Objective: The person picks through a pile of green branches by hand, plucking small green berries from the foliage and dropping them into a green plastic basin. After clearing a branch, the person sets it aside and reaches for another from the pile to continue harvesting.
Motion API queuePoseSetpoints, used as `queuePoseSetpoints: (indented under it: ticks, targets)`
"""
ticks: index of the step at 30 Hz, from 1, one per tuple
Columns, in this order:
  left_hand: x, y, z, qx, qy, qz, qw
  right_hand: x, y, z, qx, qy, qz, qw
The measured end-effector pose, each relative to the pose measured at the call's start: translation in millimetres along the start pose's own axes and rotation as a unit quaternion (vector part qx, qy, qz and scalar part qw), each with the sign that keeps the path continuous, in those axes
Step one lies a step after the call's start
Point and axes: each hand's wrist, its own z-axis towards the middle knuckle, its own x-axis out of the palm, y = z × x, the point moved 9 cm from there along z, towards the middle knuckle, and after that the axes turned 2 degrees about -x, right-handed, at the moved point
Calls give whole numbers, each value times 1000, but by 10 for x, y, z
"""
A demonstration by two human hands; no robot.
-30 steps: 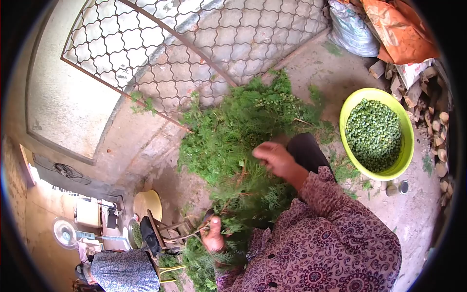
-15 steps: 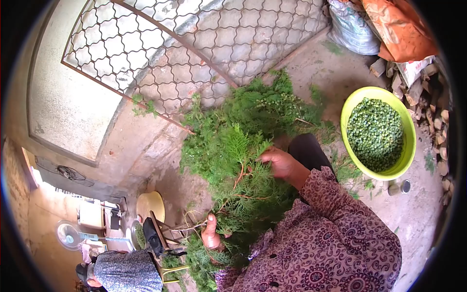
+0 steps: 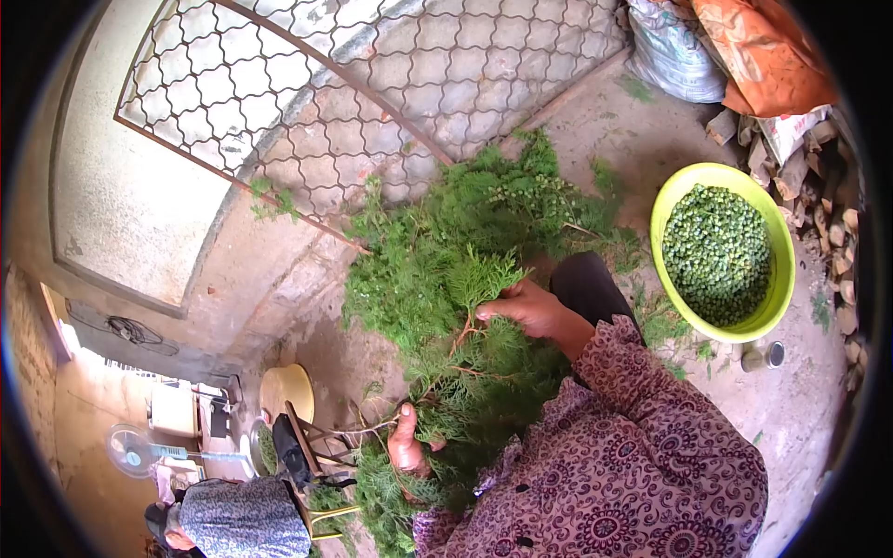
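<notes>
A leafy evergreen branch with a thin brown stem lies across my lap. Pinched on its stem, just below a flat fern-like tip, is my right hand. My left hand wraps round the lower part of the branch, its thumb pointing up; foliage hides most of its fingers. Beyond them a heap of similar green cuttings spreads over the floor. To my right stands a yellow-green basin holding many small round green cones.
A metal lattice leans behind the heap. Sacks and split firewood line the right side, and a small can stands by the basin. At lower left another person sits near a fan and a round pan.
My right hand has shifted slightly left along the branch, and its fingers now close on the stem. The leafy tip has swung to the right. My left hand has barely moved.
</notes>
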Motion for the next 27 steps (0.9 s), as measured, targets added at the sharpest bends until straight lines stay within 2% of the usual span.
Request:
queuePoseSetpoints:
  ticks: [1, 2, 3, 4, 5, 6, 7, 8, 9, 10, 11, 12, 13, 14, 15, 16, 18, 19, 20, 22, 24, 26, 27]
  targets:
    - [47, 1, 14, 6, 25, -17, 1000, 75, 104, -47, 1, 0, 0, 1000]
    - [86, 6, 25, 12, 49, -35, 998, -94, 266, -145, -2, -139, -110, 984]
    - [-7, 2, 44, 31, 4, -16, 999, -275, 413, -280, -5, -273, -217, 937]
    - [-19, -14, 25, 30, 3, -16, 999, -370, 456, -196, -64, -218, -54, 972]
    - [-104, -78, -4, 36, -29, -45, 998, -566, 569, -149, -121, -155, 111, 974]
    - [-213, -153, -17, 43, -61, -75, 994, -862, 686, -264, -142, -218, 109, 959]
    - [-326, -158, 84, 51, 6, -111, 992, -1120, 872, -461, -201, -276, 91, 936]
    - [-437, -191, 137, 47, -12, -132, 990, -1338, 1081, -689, -238, -331, 20, 913]
    - [-554, -184, 244, 45, 11, -180, 983, -1672, 1240, -903, -291, -382, -97, 872]
    - [-723, -137, 378, 41, 33, -228, 972, -1874, 1376, -1127, -301, -422, -120, 847]
    - [-823, -83, 470, 32, 116, -201, 972, -2083, 1503, -1418, -273, -497, -183, 803]
    - [-482, -46, 288, -185, 468, -273, 820, -2522, 1575, -1701, -276, -522, -290, 753]
    - [-551, -113, 336, -80, 493, -331, 801, -2612, 1742, -1989, -251, -570, -497, 604]
    - [-670, -154, 375, 27, 512, -382, 769, -2522, 1894, -2140, -214, -579, -671, 412]
    - [-868, -38, 504, 5, 606, -352, 713, -2629, 1903, -2265, -78, -598, -710, 365]
    - [-525, -168, 320, -77, 607, -372, 698, -2721, 1872, -2436, 58, -605, -732, 307]
    - [-329, -198, 350, -117, 580, -422, 687, -2996, 1760, -2686, 104, -588, -718, 358]
    - [-364, -118, 438, -155, 571, -433, 680, -3023, 1714, -2709, 75, -571, -746, 336]
    - [-392, -41, 524, -194, 562, -443, 671, -3126, 1590, -2714, 78, -570, -745, 336]
    - [-187, -63, 479, -211, 577, -403, 679, -3311, 1294, -2570, 97, -522, -671, 518]
    - [-44, -90, 508, -204, 540, -414, 703, -2938, 1217, -2271, 46, -493, -647, 579]
    - [74, -107, 479, -209, 513, -413, 723, -2398, 1296, -1968, -65, -479, -627, 611]
    - [44, -74, 589, -178, 442, -409, 778, -2195, 1312, -1803, -94, -465, -591, 653]
